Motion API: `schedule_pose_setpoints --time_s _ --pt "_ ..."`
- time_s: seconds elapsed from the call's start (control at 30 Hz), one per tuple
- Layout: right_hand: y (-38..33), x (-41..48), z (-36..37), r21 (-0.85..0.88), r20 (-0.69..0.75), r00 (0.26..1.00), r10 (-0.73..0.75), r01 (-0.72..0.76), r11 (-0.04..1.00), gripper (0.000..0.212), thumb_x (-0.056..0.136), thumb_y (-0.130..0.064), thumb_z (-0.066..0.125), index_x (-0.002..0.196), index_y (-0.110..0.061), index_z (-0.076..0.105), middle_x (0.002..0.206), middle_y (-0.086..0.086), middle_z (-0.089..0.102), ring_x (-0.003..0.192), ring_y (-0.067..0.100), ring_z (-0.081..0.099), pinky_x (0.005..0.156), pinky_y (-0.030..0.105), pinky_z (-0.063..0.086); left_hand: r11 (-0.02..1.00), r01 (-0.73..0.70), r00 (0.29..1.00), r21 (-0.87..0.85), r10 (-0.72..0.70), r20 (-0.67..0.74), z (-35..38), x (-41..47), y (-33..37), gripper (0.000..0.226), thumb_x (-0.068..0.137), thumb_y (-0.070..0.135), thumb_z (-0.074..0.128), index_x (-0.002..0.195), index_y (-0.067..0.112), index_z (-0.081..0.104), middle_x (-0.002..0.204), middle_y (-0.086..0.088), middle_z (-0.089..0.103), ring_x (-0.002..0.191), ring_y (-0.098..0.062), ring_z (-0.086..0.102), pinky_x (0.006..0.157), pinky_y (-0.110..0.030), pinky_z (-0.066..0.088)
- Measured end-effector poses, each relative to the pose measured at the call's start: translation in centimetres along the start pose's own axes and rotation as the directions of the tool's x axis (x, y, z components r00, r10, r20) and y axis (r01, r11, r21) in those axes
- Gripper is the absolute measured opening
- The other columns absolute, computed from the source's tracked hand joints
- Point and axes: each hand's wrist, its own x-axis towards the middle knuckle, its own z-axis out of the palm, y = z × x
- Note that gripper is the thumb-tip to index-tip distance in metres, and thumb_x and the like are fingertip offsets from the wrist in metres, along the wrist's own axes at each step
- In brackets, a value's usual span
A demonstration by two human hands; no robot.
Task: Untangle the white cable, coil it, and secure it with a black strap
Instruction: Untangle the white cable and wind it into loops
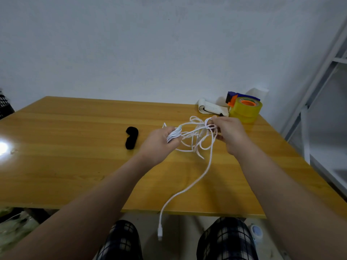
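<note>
Saw a wide wooden tabletop (75, 156), left hand (159, 139) curled tight round a bunch of white cable (175, 134) loops just above it, right hand (229, 134) pinching the tangled strands beside that, one plug end (160, 233) dangling past the near edge, and the black strap (132, 137) lying on the wood left of both.

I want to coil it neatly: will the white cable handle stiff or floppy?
Probably floppy: the white cable sags in loose loops between the left hand and right hand, and its end dangles past the table edge. Likely light, being so thin. The crossing loops may snag.
</note>
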Motion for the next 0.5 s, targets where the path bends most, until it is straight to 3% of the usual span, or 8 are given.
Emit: schedule_pose_setpoints --time_s 0.1,0.2,0.27,0.33,0.4,0.5 --pt "0.2 0.8 0.3 0.330 -0.076 0.979 0.189 -0.155 0.931 0.028 0.095 -0.012 0.051 0.069 -0.008 0.060 0.072 0.004 0.059 0.068 0.016 0.054 0.061 0.027 0.046 0.994 0.070 0.988 -0.081 -0.080 -0.135 -0.3 0.6 0.1 0.035 0.092 0.021 0.057 0.061 0.023 0.041 0.052 0.007 0.035 0.045 -0.005 0.029 0.045 -0.022 0.023" --pt "0.6 1.4 0.9 0.636 -0.005 0.936 0.352 -0.269 0.723 0.030 0.098 -0.011 0.045 0.071 -0.007 0.056 0.071 0.004 0.053 0.064 0.012 0.050 0.057 0.023 0.042 0.971 0.155 0.946 -0.184 -0.199 -0.254 -0.4 1.2 0.1 0.031 0.093 0.023 0.056 0.065 0.021 0.043 0.055 0.005 0.037 0.049 -0.010 0.031 0.047 -0.025 0.026" --pt "0.6 1.4 1.4 0.719 0.023 0.924 0.381 -0.280 0.636 0.031 0.100 -0.013 0.042 0.072 -0.008 0.054 0.072 0.004 0.053 0.062 0.012 0.048 0.054 0.022 0.041 0.969 0.164 0.930 -0.185 -0.214 -0.297 -0.2 1.4 0.2 0.026 0.093 0.025 0.055 0.070 0.017 0.047 0.057 0.004 0.039 0.051 -0.011 0.033 0.050 -0.029 0.028" --pt "0.8 0.7 1.9 0.628 0.002 0.958 0.287 -0.224 0.745 0.032 0.101 -0.018 0.040 0.073 -0.008 0.053 0.069 0.005 0.053 0.056 0.013 0.047 0.048 0.022 0.042 0.967 0.130 0.908 -0.219 -0.205 -0.366 -0.1 1.8 0.0 0.024 0.093 0.025 0.056 0.073 0.015 0.049 0.059 0.004 0.041 0.054 -0.012 0.036 0.055 -0.030 0.031" --pt "1.1 -0.1 2.0 0.367 0.014 0.994 0.109 -0.107 0.924 0.032 0.101 -0.023 0.041 0.075 -0.008 0.053 0.064 0.006 0.053 0.049 0.015 0.047 0.042 0.023 0.043 0.939 0.104 0.880 -0.327 -0.240 -0.410 -0.7 2.5 0.0 0.023 0.092 0.025 0.057 0.073 0.015 0.049 0.059 0.002 0.041 0.056 -0.015 0.037 0.057 -0.034 0.033" --pt "1.5 -1.0 1.5 0.118 0.167 0.985 -0.042 0.022 0.993 0.029 0.099 -0.026 0.046 0.081 -0.005 0.057 0.070 0.009 0.056 0.054 0.016 0.053 0.050 0.025 0.048 0.892 0.096 0.890 -0.443 -0.276 -0.364 -1.8 3.5 0.6 0.023 0.091 0.027 0.058 0.070 0.018 0.052 0.057 0.002 0.040 0.051 -0.016 0.035 0.051 -0.032 0.031"
